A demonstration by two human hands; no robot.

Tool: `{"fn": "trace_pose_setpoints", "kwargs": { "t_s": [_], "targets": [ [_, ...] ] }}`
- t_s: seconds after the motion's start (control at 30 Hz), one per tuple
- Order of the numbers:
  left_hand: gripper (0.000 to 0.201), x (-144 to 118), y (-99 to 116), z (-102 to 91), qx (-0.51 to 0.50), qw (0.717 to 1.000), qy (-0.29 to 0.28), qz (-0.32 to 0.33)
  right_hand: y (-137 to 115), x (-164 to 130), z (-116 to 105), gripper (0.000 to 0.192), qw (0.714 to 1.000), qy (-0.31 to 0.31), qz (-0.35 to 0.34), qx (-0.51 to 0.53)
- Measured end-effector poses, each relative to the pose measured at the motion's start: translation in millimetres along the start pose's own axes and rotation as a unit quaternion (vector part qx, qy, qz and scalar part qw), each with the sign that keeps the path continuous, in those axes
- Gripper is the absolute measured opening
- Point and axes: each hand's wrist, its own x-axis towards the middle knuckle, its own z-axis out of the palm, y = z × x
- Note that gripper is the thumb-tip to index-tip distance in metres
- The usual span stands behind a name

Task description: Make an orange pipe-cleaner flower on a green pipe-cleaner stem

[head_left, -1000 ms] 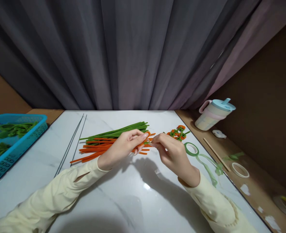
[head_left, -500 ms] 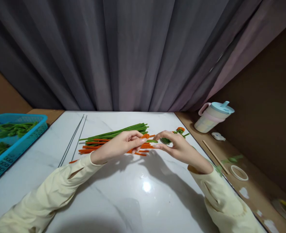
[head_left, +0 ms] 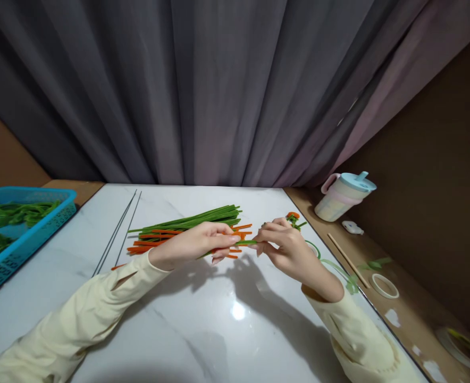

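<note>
Between thumb and fingers, my left hand (head_left: 211, 240) holds a small orange pipe-cleaner piece (head_left: 241, 235) with a green pipe cleaner (head_left: 248, 242) running out from it to the right. My right hand (head_left: 285, 247) pinches the far end of that green pipe cleaner, its fingertips close together. Just behind and under my left hand lie a bundle of green pipe cleaners (head_left: 203, 217) and several orange pipe cleaners (head_left: 143, 246) on the white tabletop (head_left: 203, 330). An orange-topped green piece (head_left: 293, 216) lies beyond my right hand, partly hidden by it.
A blue basket (head_left: 55, 213) with green looped pieces (head_left: 23, 213) stands at the left. Thin dark rods (head_left: 115, 234) lie near it. On the right are a lidded cup (head_left: 344, 196), a white case (head_left: 352, 227), a wooden stick (head_left: 346, 258), a tape ring (head_left: 385, 286) and a pale green strip (head_left: 338, 268).
My right hand's fingers have come together on the green pipe cleaner's end, where they were apart before. Both hands sit slightly lower, and the view has shifted a little.
</note>
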Motion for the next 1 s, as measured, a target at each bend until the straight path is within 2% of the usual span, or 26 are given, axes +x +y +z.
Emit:
{"fn": "trace_pose_setpoints", "kwargs": {
  "t_s": [0.1,0.17,0.2,0.27,0.37,0.47,0.57,0.67,0.77,0.9,1.0],
  "targets": [
    [0.027,-1,1,-2.1,-0.011,1.000,-0.023,0.004,2,0,-8,0.022,0.999,-0.042,0.026,0.016],
    [0.020,1,-2,-3.2,-0.058,0.996,-0.059,-0.011,1,-1,-12,0.012,0.997,-0.060,0.046,0.032],
    [0.017,2,-5,-3.7,-0.088,0.993,-0.081,-0.024,-1,-1,-13,0.007,0.996,-0.061,0.054,0.045],
    [0.019,4,-10,-4.6,-0.131,0.984,-0.112,-0.041,-5,-1,-14,0.013,0.993,-0.055,0.064,0.080],
    [0.025,6,-13,-5.5,-0.148,0.978,-0.135,-0.052,-11,0,-12,0.009,0.987,-0.062,0.077,0.130],
    [0.028,5,-9,-7.0,-0.093,0.990,-0.100,-0.043,-14,1,-10,0.010,0.986,-0.059,0.088,0.131],
    [0.026,2,-3,-10.0,0.045,0.999,0.018,0.016,-14,2,-13,0.018,0.986,-0.033,0.113,0.119],
    [0.026,-1,0,-12.3,0.177,0.978,0.098,0.043,-13,2,-17,0.019,0.977,0.000,0.158,0.147],
    [0.031,-3,1,-12.4,0.207,0.975,0.078,0.011,-12,2,-21,0.020,0.966,0.014,0.192,0.173],
    [0.041,-6,1,-12.0,0.190,0.981,0.022,0.018,-12,1,-28,0.021,0.957,0.029,0.221,0.187],
    [0.042,-8,1,-10.8,0.176,0.983,0.033,0.028,-13,1,-32,0.021,0.950,0.039,0.227,0.209]
  ]
}}
